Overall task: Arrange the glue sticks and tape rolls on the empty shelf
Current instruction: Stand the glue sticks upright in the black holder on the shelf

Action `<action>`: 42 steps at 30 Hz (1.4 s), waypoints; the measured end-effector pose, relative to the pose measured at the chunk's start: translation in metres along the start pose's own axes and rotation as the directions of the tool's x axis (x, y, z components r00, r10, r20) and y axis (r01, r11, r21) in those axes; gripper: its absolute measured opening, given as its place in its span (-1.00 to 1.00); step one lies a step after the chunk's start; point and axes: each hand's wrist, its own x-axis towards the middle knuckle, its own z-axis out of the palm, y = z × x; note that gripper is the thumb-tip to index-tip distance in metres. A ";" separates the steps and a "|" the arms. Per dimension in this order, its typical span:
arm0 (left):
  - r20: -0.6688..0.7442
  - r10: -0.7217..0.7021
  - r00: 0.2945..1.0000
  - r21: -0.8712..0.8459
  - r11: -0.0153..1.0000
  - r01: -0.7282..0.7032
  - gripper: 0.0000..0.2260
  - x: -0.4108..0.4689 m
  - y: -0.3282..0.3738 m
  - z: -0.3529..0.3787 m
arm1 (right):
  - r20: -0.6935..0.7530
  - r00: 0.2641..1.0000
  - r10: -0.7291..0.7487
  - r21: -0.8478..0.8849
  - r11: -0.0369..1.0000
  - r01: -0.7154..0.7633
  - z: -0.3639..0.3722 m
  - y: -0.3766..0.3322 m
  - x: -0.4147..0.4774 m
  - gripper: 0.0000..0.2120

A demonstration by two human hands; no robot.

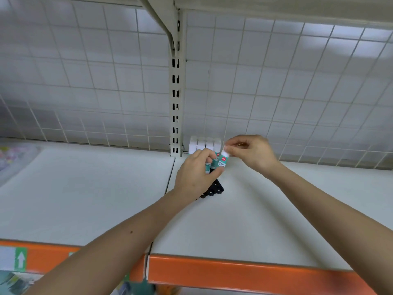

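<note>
Teal-labelled glue sticks (205,143) stand in a row at the back of the white shelf (255,209), our left hand (195,173) curled round their bodies. Our right hand (249,152) pinches another stick (224,159) by its cap.

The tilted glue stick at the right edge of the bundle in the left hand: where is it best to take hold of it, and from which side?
Pinch the glue stick by its white cap, from the right and above, as the right hand does. The cap stands free; the teal body lies against the other sticks, which the left hand grips.
</note>
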 end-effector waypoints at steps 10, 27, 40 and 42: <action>0.089 0.186 0.978 0.347 0.915 -0.206 -0.55 0.008 -0.030 -0.017 | -0.090 0.964 -0.251 -0.196 0.953 0.229 0.026 0.012 0.006 -0.85; 0.124 0.231 0.965 0.413 0.872 -0.262 -0.59 0.013 -0.028 -0.024 | -0.046 0.949 -0.313 -0.364 0.890 0.275 0.050 0.014 -0.003 -0.71; 0.348 0.148 0.926 0.325 0.907 -0.267 -0.48 -0.008 0.094 0.074 | -0.016 0.994 0.111 -0.591 0.801 -0.099 -0.122 0.090 -0.086 -0.60; 0.365 0.161 0.917 0.291 0.916 -0.277 -0.48 -0.015 0.124 0.105 | -0.051 0.987 0.154 -0.591 0.792 -0.155 -0.165 0.113 -0.110 -0.61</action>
